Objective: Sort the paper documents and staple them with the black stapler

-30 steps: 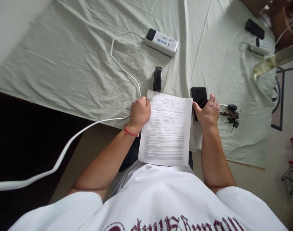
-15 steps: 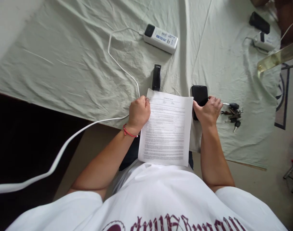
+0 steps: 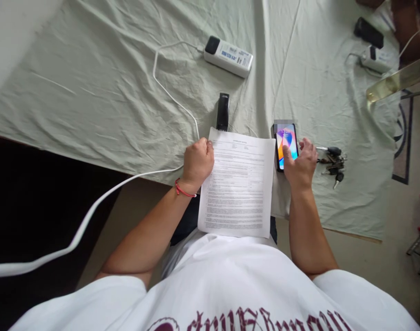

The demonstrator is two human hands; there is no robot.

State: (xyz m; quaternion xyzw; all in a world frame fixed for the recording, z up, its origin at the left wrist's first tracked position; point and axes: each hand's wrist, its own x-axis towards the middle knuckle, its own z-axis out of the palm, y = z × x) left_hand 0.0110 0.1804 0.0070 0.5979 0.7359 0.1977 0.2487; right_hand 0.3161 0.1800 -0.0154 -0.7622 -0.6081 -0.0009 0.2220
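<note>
My left hand (image 3: 198, 163) is closed on the upper left edge of a printed white paper (image 3: 236, 184), which hangs over the table's front edge and reaches my shirt. Just right of the paper lies a phone (image 3: 286, 145) with its screen lit in bright colours. My right hand (image 3: 300, 165) rests at the phone's right side, thumb over the lower screen and fingers apart. A black stapler-like object (image 3: 223, 111) lies beyond the paper's top edge. Keys (image 3: 334, 163) lie to the right of my right hand.
A white power bank (image 3: 227, 56) with a white cable (image 3: 171, 94) sits farther back on the green cloth (image 3: 109, 82). At the far right are a second white device (image 3: 378, 59), a dark object (image 3: 369, 32) and a clear yellowish object (image 3: 385, 87).
The phone's screen has gone from dark to lit. My right hand has let go of the paper's right edge, and its thumb is now over the phone.
</note>
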